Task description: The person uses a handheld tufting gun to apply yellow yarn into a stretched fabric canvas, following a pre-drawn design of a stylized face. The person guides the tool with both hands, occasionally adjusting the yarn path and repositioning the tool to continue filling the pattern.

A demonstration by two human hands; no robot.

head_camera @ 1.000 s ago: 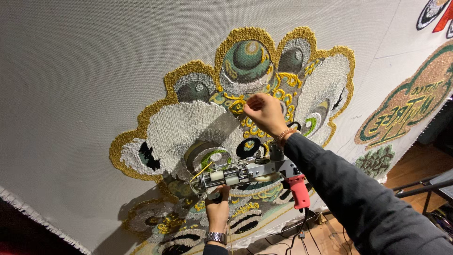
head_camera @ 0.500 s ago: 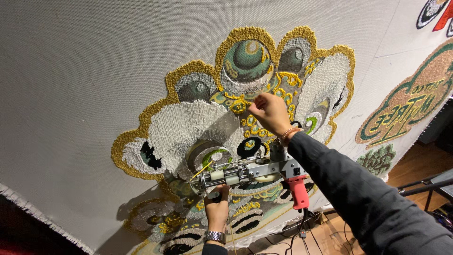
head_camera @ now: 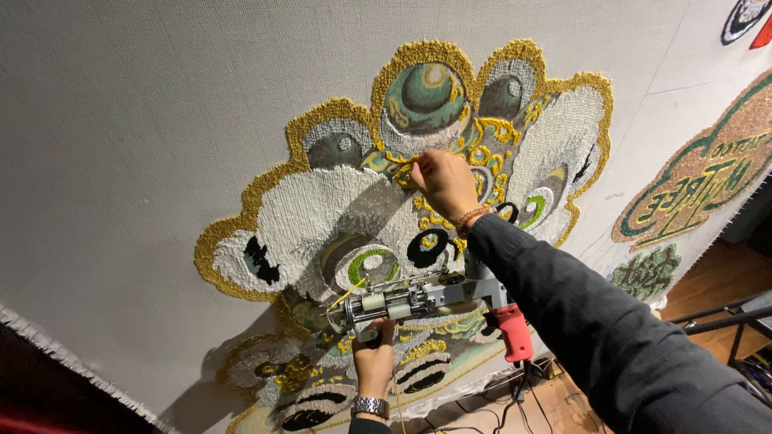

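A stretched grey backing cloth (head_camera: 121, 120) fills the view, bearing a tufted design (head_camera: 386, 209) of white, gold and green pile. Low down, the left hand (head_camera: 375, 362) — a metal watch (head_camera: 370, 407) at its wrist — has its fingers curled tight around the underside of a tufting gun (head_camera: 418, 299), whose red handle (head_camera: 515, 331) hangs at the right end. Above, the right hand (head_camera: 445, 183) pinches gold yarn (head_camera: 406, 171) in the design — fingertips closed together against the pile.
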